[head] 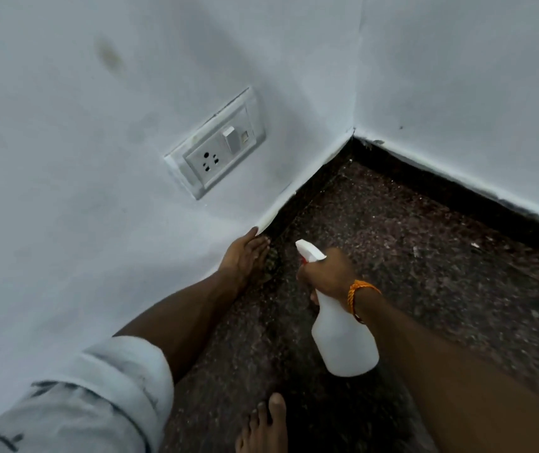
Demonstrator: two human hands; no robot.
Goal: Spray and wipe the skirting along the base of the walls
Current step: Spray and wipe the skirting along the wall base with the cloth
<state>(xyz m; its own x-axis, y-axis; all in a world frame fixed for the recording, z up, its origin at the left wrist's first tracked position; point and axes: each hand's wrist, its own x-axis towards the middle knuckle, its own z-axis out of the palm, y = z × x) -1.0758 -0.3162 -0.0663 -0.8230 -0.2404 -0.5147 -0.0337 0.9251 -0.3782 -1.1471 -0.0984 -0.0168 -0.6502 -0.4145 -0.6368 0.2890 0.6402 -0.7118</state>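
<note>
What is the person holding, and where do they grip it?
The right hand grips a white spray bottle at its neck. The left hand lies flat against the wall, gripping nothing.

A white socket plate (219,152) with one switch (231,138) sat on the left wall (65,125), a faint yellowish stain (109,57) marked the paint above it, and a dark speckled floor (425,256) ran into the corner.

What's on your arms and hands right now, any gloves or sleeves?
No gloves on left hand or right hand. Left sleeve is pale grey with dark markings, rolled up. Right wrist wears an orange braided band; no sleeve shows there.
</note>
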